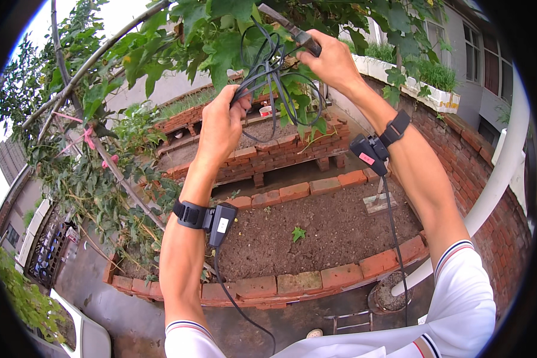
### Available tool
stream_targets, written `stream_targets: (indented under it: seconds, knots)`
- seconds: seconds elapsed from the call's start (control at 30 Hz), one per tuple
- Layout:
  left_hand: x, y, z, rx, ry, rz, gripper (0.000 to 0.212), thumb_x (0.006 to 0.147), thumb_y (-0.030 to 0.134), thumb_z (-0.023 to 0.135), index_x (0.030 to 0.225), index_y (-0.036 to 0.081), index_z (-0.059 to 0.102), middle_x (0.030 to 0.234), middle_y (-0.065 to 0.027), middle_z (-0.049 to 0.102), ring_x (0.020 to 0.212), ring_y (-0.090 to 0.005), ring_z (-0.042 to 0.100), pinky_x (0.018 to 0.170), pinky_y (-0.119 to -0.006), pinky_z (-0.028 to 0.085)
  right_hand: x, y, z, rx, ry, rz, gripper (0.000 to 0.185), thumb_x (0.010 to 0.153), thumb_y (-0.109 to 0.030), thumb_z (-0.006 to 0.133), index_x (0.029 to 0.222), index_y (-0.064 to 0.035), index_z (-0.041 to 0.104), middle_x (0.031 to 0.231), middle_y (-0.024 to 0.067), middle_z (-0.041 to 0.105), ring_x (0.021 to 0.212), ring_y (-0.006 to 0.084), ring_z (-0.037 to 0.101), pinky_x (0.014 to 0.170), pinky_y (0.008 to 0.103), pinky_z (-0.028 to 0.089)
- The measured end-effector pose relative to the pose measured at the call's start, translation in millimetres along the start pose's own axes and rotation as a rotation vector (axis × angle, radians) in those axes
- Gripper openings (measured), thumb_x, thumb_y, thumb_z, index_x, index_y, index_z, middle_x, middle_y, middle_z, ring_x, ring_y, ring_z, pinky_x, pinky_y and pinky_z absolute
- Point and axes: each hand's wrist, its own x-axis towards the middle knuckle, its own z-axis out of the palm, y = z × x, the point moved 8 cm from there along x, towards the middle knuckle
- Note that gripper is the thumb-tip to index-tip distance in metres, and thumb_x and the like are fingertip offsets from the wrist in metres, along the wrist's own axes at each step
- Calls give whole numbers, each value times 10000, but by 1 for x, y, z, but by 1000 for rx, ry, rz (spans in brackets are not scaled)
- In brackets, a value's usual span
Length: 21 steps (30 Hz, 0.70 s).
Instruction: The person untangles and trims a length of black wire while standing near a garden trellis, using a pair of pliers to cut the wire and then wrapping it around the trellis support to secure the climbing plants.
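Observation:
In my left hand (223,118) is a loosely looped bundle of dark, flat cord (270,74), gripped at its lower left end. Its loops spread up and right in front of broad green vine leaves (223,49). My right hand (333,58) is raised to the upper right, closed around the thick dark end of a narrow, worn, knife-like tool (291,29). The tool's thinner end points up and left, above the loops. Whether the tool touches the cord is not clear. Both wrists carry strapped black devices with cables.
Below lies a brick-edged soil bed (304,241) with a small green seedling (298,233). Behind it stands a raised brick planter (286,154). Wooden poles (125,181) with pink ties slant on the left. A white pipe (496,179) rises at right beside a brick wall (474,206).

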Motion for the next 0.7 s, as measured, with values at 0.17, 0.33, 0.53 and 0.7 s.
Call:
stream_targets:
  seconds: [0.17,0.33,0.53,0.7]
  knots:
    - [2,-1,-16,-25,21,-37,177,983,-35,507,1126,-27,613,848,-54,669,752,-112,607,735,-273,516,-5,-12,-6,-263,46,-386,224,856,-148,702,1064,-81,651,925,135,670,872,353,660,781,430,515]
    - [0,-3,-33,34,50,-12,180,982,-31,519,1137,-27,612,847,-62,673,741,-116,610,713,-276,519,-9,8,8,380,-431,84,227,904,-191,696,1056,-39,623,815,41,618,722,158,626,675,314,493]
    - [0,10,-39,90,97,104,232,967,-58,516,1174,-11,610,864,-81,686,725,-143,628,710,-290,525,-13,-12,-26,735,-542,210,350,914,-249,708,1145,-12,594,825,-6,558,659,74,553,617,254,473]
    - [5,25,-40,94,94,170,283,956,-67,508,1213,1,608,902,-99,712,746,-180,674,733,-310,534,-26,-31,-53,749,-772,340,357,909,-249,695,1142,-2,585,807,15,569,625,79,536,581,279,487]
